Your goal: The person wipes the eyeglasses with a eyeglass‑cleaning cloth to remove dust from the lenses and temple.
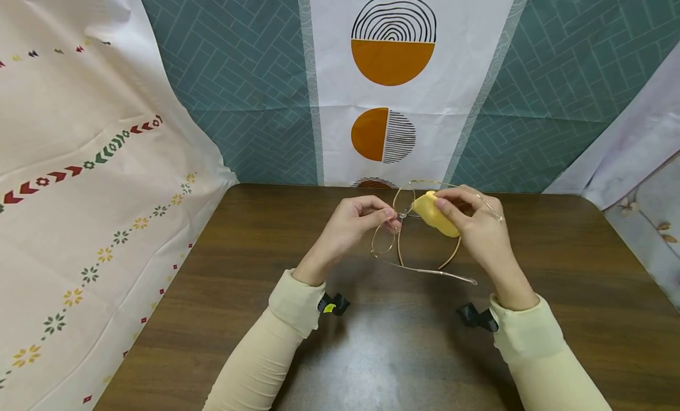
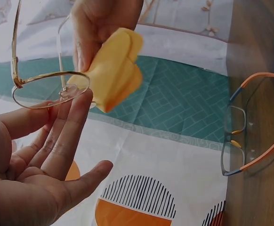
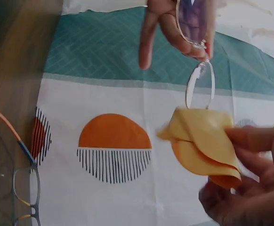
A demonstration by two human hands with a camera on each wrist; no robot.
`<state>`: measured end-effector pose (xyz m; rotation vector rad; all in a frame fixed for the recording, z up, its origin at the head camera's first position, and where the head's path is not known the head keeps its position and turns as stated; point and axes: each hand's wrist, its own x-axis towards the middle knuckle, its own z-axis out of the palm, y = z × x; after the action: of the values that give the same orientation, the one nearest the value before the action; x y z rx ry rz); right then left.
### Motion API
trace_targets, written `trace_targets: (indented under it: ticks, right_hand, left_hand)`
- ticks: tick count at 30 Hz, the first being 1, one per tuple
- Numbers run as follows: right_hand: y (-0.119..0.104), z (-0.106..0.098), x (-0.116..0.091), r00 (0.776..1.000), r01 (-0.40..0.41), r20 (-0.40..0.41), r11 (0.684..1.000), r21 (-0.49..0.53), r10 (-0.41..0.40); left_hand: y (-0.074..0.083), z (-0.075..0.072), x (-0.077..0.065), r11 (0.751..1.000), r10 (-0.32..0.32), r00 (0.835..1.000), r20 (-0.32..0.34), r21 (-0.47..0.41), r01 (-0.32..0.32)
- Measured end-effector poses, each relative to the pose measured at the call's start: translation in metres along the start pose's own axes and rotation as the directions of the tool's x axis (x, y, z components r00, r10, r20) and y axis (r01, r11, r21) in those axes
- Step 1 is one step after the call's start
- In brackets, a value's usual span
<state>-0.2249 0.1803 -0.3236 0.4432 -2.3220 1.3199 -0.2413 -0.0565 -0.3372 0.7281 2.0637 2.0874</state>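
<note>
My left hand (image 1: 361, 217) pinches a pair of thin gold-rimmed glasses (image 1: 383, 240) near the bridge, thumb against the fingers. The glasses are held up over the table, turned on edge, their temples pointing toward the right hand. In my right hand (image 1: 480, 229) a folded yellow cloth (image 1: 437, 215) is gripped between thumb and fingers. It sits right at the edge of the farther lens, and in the right wrist view the cloth (image 3: 203, 141) overlaps the end of that lens. One temple passes across the back of the right hand.
A second pair of glasses (image 2: 226, 146), dark-framed with orange temples, lies on the brown wooden table (image 1: 223, 316) beyond the hands. A patterned cloth backdrop (image 1: 244, 80) hangs behind the table's far edge, with a white embroidered cloth (image 1: 79, 222) along the left side.
</note>
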Motion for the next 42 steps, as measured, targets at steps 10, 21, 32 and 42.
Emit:
trace_targets:
  ticks: [10, 21, 32, 42]
  right_hand:
    - [0.001, 0.031, -0.005, 0.897, 0.241, -0.355, 0.964, -0.111, -0.265]
    - [0.008, 0.051, -0.010, 0.769, 0.520, -0.209, 0.782, -0.343, -0.604]
    - [0.014, 0.044, -0.005, 0.844, 0.469, -0.127, 0.832, -0.296, -0.520]
    - [0.011, 0.043, -0.006, 0.894, 0.415, -0.102, 0.892, -0.180, -0.436]
  left_hand:
    - [0.000, 0.002, -0.001, 0.998, -0.010, 1.000, 0.007, -0.066, 0.010]
    - [-0.001, 0.004, 0.001, 0.999, -0.035, 0.997, 0.069, -0.015, 0.036]
    - [0.000, 0.001, 0.000, 1.000, -0.022, 0.999, 0.032, 0.005, 0.022]
    - [0.001, -0.001, -0.001, 1.000, -0.005, 1.000, 0.018, 0.011, 0.005]
